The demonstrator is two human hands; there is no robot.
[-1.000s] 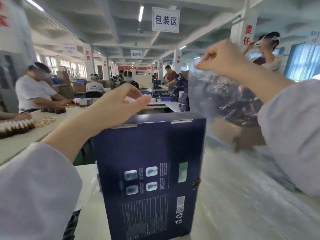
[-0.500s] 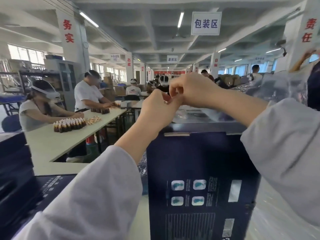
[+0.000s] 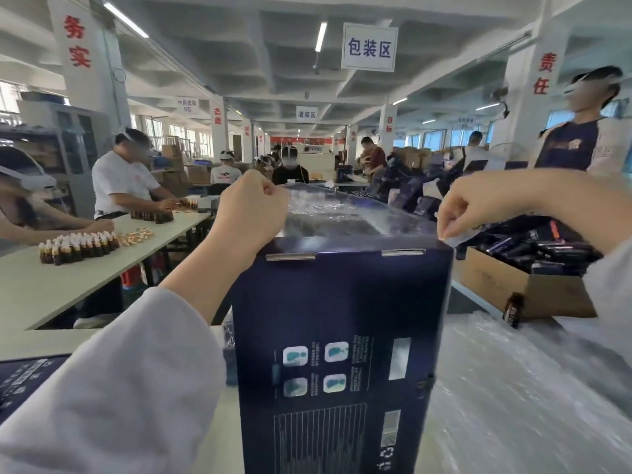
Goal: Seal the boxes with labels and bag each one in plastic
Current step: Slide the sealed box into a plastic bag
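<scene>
Joined half a second ago, the left hand (image 3: 251,208) and right hand (image 3: 478,206) have been drawn apart, the plastic bag (image 3: 342,213) pinched in their curled fingers and stretched wide (mouth opened). The box (image 3: 342,319) stands upright just beneath the fingers, judged ready for sleeving.

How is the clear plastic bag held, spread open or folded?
Spread open: the left hand and right hand pinch opposite edges, stretching the plastic bag wide above the blue box.
</scene>
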